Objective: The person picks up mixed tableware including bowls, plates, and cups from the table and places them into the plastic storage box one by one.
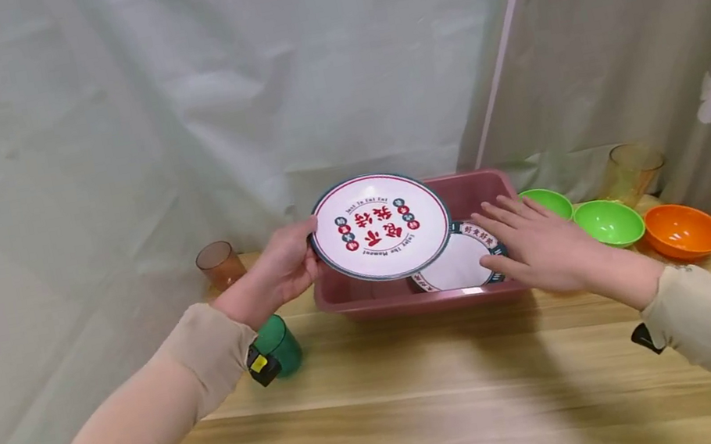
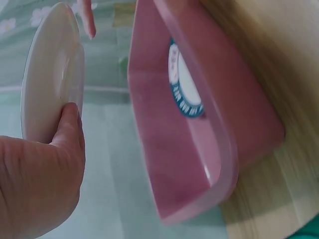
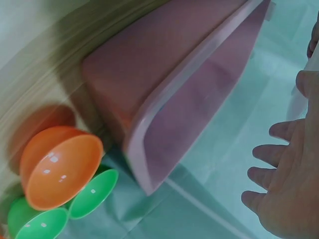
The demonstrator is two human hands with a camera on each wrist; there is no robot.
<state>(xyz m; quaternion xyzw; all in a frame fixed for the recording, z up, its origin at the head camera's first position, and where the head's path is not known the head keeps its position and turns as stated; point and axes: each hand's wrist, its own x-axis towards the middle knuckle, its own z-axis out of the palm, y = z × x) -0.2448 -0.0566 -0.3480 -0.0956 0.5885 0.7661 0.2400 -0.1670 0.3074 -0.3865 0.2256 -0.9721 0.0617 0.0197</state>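
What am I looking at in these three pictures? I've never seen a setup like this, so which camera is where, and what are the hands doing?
No machine here: a person works with bare hands and wears three cameras. The big picture comes from the head, looking down at a wooden table. The other two come from the wrists, so they look tilted and very close.

The left hand holds a white plate by its rim, lifted above a pink tub. The left wrist view shows that plate's plain underside. A second plate lies in the tub.

The right hand is flat and open over the tub, holding nothing.

Right of the tub stand two green bowls, an orange bowl and a yellowish cup. Left of it are a brown cup and a green cup.
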